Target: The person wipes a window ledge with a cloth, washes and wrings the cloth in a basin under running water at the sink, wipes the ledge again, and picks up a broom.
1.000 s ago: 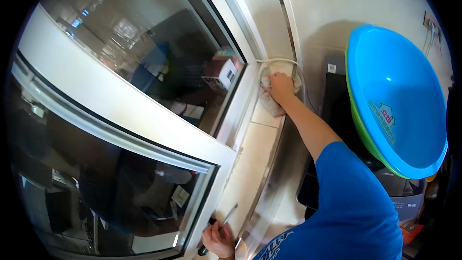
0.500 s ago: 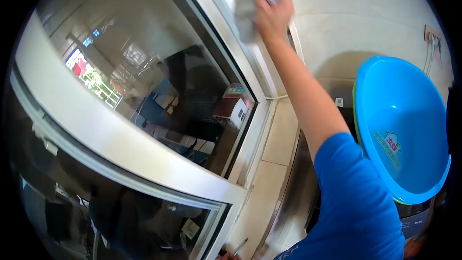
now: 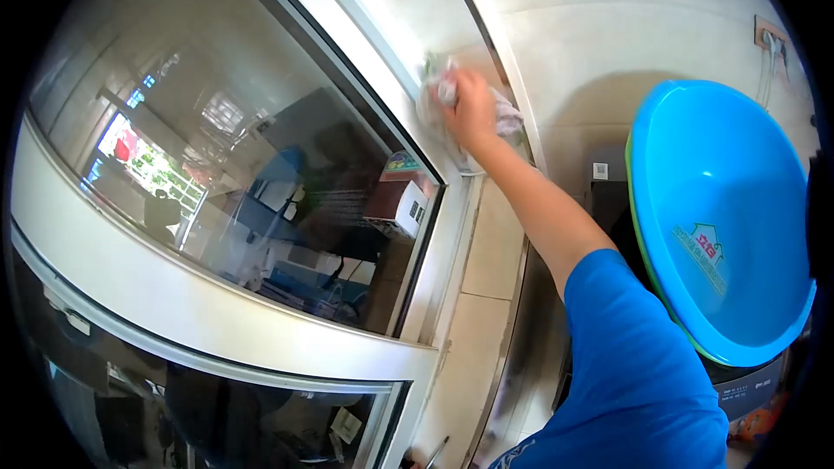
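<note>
My right hand [image 3: 474,111] is closed around a crumpled light cloth [image 3: 507,115] with pinkish and green patches. It presses the cloth against the wall strip beside the white window frame [image 3: 426,300], just above the tiled sill [image 3: 488,260]. Part of the cloth is smeared by motion. At the bottom edge, only a sliver of my left hand [image 3: 412,461] shows, with a thin pointed tool [image 3: 438,452] at its fingers; most of that hand is cut off.
A large blue basin [image 3: 738,200] stands tilted at the right, on a dark appliance [image 3: 749,391]. Behind it, a wall socket [image 3: 769,32] has cables plugged in. The dark window glass [image 3: 287,165] on the left shows a cluttered room and reflections.
My right hand has moved down with the cloth, from high on the wall to near the sill's far end. The view has shifted slightly. My left hand stays at the bottom edge.
</note>
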Tool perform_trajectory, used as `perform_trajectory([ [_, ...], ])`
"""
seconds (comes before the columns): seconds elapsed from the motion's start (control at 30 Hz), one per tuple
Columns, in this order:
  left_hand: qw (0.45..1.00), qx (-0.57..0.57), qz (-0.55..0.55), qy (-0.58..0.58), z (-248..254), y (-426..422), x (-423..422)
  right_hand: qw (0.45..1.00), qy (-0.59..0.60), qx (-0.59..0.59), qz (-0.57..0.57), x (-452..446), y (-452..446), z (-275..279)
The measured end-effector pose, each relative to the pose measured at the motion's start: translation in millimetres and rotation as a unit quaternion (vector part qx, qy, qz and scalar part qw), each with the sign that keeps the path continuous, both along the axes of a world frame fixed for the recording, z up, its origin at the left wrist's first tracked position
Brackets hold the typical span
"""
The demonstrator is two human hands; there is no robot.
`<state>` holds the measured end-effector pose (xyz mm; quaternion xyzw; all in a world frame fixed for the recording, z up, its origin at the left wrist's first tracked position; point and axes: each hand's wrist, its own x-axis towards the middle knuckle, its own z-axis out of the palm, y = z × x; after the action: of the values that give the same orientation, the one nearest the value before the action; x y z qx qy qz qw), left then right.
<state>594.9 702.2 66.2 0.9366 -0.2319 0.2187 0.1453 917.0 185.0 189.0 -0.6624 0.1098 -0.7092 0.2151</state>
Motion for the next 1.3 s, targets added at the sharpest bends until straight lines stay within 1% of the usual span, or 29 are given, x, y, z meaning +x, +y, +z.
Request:
perform_trajectory([
  [0.03, 1.000, 0.000, -0.002, 0.002, -6, 1, -1, 0.998, -0.058, 0.014, -0.019, -9, -3, 21],
  [0.1, 0.992, -0.102, 0.053, 0.043, -22, 5, -5, 0.981, -0.171, 0.056, -0.072, -32, -12, 71],
  [0.13, 0.993, -0.098, 0.052, 0.050, -17, 3, -4, 0.974, -0.192, 0.044, -0.115, -34, -28, 85],
  [0.17, 0.999, -0.021, 0.034, -0.003, -6, -3, 2, 0.976, -0.166, 0.050, -0.132, -40, -33, 93],
  [0.2, 0.997, 0.055, 0.017, -0.056, 3, -6, 5, 0.977, -0.158, 0.050, -0.132, -33, -46, 83],
  [0.23, 0.997, 0.045, 0.005, -0.069, 2, -4, 7, 0.985, -0.094, 0.060, -0.131, -25, -57, 68],
  [0.27, 0.996, 0.041, 0.017, -0.077, -1, -6, 5, 0.990, -0.030, 0.066, -0.125, -19, -64, 53],
  [0.3, 0.996, 0.049, 0.024, -0.066, 3, -16, 9, 0.990, -0.038, 0.031, -0.132, -20, -64, 43],
  [0.33, 0.996, 0.061, 0.038, -0.053, 8, -20, 11, 0.991, -0.038, 0.066, -0.108, -20, -64, 28],
  [0.37, 0.997, 0.041, 0.045, -0.043, -3, -10, 11, 0.991, -0.037, 0.104, -0.079, -20, -61, 13],
  [0.4, 0.998, 0.020, 0.056, -0.035, -15, 2, 9, 0.982, -0.035, 0.168, -0.074, -23, -55, 0],
  [0.47, 0.996, 0.007, 0.084, -0.013, -16, 2, 6, 0.965, -0.047, 0.257, -0.024, -32, -43, -21],
  [0.5, 0.996, -0.008, 0.081, -0.019, -17, 2, 7, 0.976, -0.085, 0.202, 0.002, -35, -39, -28],
  [0.53, 0.996, -0.020, 0.081, -0.027, -19, 2, 8, 0.974, -0.116, 0.194, 0.032, -36, -30, -30],
  [0.57, 0.996, -0.027, 0.076, -0.039, -20, 1, 8, 0.956, -0.150, 0.194, 0.158, -52, -3, -22],
  [0.63, 0.996, -0.032, 0.071, -0.049, -14, 3, 7, 0.921, -0.074, 0.246, 0.292, -100, 57, 11],
  [0.67, 0.996, -0.037, 0.069, -0.045, -11, 4, 6, 0.932, -0.100, 0.193, 0.289, -99, 65, 14],
  [0.73, 0.994, -0.025, 0.083, -0.068, -10, 7, 1, 0.873, -0.070, 0.247, 0.414, -119, 101, 28],
  [0.83, 0.991, 0.015, 0.100, -0.086, -8, 5, -5, 0.838, -0.053, 0.222, 0.495, -133, 132, 33],
  [0.9, 0.989, 0.033, 0.111, -0.089, -12, 7, -11, 0.833, -0.029, 0.248, 0.494, -139, 152, 24],
  [0.93, 0.988, 0.038, 0.126, -0.076, -17, 10, -19, 0.821, -0.016, 0.248, 0.514, -144, 161, 18],
  [1.0, 0.984, 0.045, 0.151, -0.087, -22, 14, -35, 0.798, -0.012, 0.149, 0.584, -159, 187, 13],
  [1.03, 0.983, 0.050, 0.161, -0.071, -23, 16, -44, 0.824, -0.042, 0.059, 0.562, -167, 209, 15],
  [1.07, 0.982, 0.041, 0.175, -0.055, -24, 17, -51, 0.816, -0.038, 0.058, 0.573, -175, 226, 16],
  [1.13, 0.980, 0.037, 0.192, -0.044, -25, 19, -64, 0.825, -0.004, -0.059, 0.562, -187, 250, 15],
  [1.17, 0.980, 0.025, 0.195, -0.045, -25, 20, -70, 0.824, 0.058, -0.053, 0.562, -191, 256, 11],
  [1.2, 0.979, 0.013, 0.195, -0.049, -25, 22, -76, 0.820, 0.057, -0.056, 0.567, -199, 264, 7],
  [1.27, 0.978, 0.014, 0.197, -0.067, -22, 26, -87, 0.784, 0.074, -0.086, 0.611, -215, 282, 8],
  [1.3, 0.979, -0.015, 0.184, -0.085, -19, 28, -94, 0.769, 0.061, -0.115, 0.626, -227, 292, 14],
])
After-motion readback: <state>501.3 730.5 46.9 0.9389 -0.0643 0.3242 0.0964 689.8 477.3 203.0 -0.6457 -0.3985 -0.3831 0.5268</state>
